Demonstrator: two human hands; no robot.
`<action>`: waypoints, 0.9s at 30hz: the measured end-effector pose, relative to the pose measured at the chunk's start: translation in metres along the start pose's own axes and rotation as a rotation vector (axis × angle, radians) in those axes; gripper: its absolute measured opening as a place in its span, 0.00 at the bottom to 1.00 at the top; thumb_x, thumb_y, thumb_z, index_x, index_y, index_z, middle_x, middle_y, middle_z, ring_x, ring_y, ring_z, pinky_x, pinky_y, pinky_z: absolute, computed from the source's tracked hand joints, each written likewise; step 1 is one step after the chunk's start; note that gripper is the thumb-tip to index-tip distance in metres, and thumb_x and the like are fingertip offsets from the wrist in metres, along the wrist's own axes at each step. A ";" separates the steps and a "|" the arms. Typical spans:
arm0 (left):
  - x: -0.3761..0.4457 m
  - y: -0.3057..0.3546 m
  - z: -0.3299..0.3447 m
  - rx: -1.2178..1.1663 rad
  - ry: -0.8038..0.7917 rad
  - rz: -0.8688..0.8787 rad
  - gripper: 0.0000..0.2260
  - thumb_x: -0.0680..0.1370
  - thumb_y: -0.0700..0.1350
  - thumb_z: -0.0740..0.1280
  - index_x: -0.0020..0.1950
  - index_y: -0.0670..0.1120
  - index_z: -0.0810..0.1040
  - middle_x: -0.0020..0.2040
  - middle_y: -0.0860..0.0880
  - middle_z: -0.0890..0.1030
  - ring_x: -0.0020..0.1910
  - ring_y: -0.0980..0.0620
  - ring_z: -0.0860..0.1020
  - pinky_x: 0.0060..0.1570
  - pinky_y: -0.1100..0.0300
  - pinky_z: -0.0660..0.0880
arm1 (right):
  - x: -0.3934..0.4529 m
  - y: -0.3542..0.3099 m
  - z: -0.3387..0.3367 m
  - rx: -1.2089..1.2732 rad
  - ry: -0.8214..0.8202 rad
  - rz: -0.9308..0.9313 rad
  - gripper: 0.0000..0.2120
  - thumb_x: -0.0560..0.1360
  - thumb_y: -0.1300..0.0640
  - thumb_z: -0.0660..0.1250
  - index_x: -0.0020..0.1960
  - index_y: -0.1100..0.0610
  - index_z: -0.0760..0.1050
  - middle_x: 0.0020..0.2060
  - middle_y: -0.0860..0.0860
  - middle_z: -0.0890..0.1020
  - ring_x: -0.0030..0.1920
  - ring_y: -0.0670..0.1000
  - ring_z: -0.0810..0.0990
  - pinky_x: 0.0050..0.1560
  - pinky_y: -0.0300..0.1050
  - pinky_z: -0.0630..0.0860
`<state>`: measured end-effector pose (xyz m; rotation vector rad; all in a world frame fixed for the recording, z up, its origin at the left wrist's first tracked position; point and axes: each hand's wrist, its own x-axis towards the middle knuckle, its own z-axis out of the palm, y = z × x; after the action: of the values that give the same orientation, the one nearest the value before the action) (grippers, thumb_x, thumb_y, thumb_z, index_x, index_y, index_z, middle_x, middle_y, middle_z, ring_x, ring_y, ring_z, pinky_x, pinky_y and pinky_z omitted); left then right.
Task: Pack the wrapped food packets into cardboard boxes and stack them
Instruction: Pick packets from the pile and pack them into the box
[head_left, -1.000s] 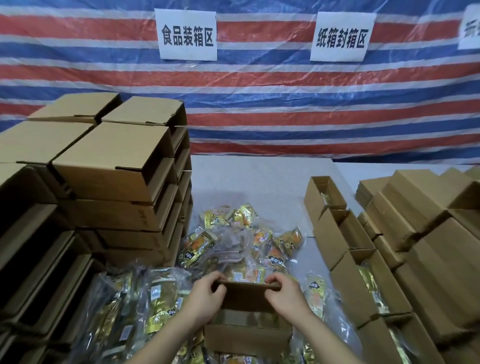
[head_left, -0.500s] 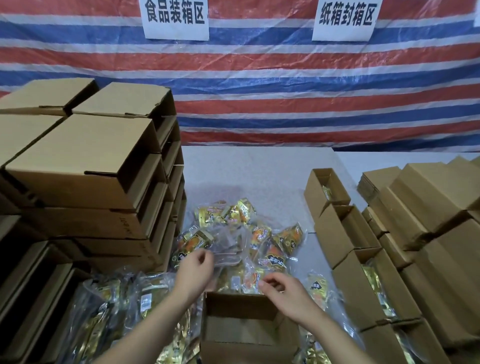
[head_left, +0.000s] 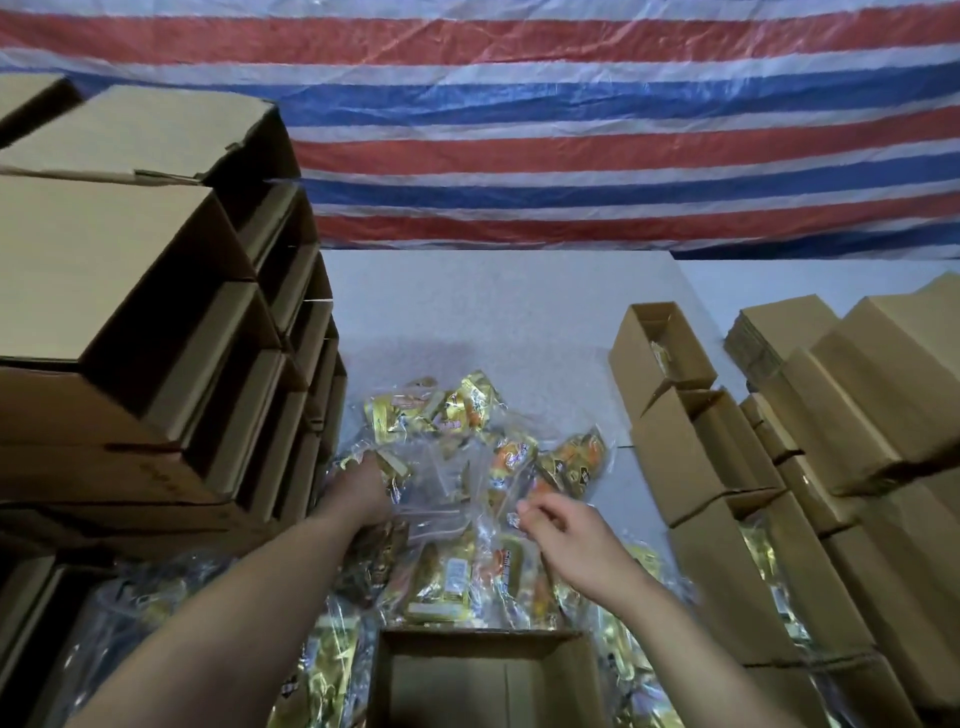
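gold-orange packets (head_left: 457, 457), brown boxes (head_left: 691, 452), red-white-blue striped tarp (head_left: 571, 130)

Two hands, left hand (head_left: 361, 493) and right hand (head_left: 566, 538), mid-frame. One open box (head_left: 485, 675) at bottom centre. Row of four open boxes (head_left: 691, 441) right of centre. Wrapped packets (head_left: 457, 452) heaped mid-frame: too many, too overlapped to count. Closed boxes (head_left: 130, 291) stacked upper left; count unclear.

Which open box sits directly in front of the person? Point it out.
The open box at the bottom centre, between the forearms; it shows no packets inside, while the other open boxes line the right side.
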<state>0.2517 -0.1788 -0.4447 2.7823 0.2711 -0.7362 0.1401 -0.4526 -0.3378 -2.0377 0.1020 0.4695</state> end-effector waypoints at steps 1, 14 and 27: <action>0.006 -0.001 0.004 0.017 -0.016 -0.013 0.43 0.71 0.58 0.71 0.78 0.44 0.54 0.67 0.41 0.75 0.66 0.39 0.74 0.64 0.48 0.73 | 0.002 0.001 -0.001 0.013 -0.006 0.008 0.17 0.70 0.27 0.57 0.47 0.33 0.79 0.44 0.23 0.78 0.48 0.24 0.74 0.44 0.26 0.67; -0.019 0.004 -0.014 -0.099 0.236 0.073 0.39 0.68 0.60 0.75 0.71 0.40 0.66 0.63 0.40 0.74 0.62 0.41 0.74 0.59 0.52 0.73 | 0.018 0.012 -0.017 0.022 0.097 0.088 0.22 0.81 0.40 0.58 0.51 0.57 0.79 0.47 0.59 0.83 0.44 0.53 0.83 0.54 0.56 0.78; -0.202 0.114 -0.146 -0.764 0.273 0.692 0.13 0.75 0.52 0.71 0.58 0.61 0.75 0.44 0.61 0.82 0.39 0.63 0.80 0.42 0.67 0.77 | -0.004 -0.109 -0.024 0.729 -0.033 -0.125 0.39 0.72 0.41 0.68 0.77 0.56 0.61 0.68 0.54 0.75 0.61 0.55 0.79 0.63 0.54 0.75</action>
<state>0.1733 -0.2688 -0.1975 2.0091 -0.3029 -0.0436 0.1723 -0.4201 -0.2362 -1.3115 0.1064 0.3220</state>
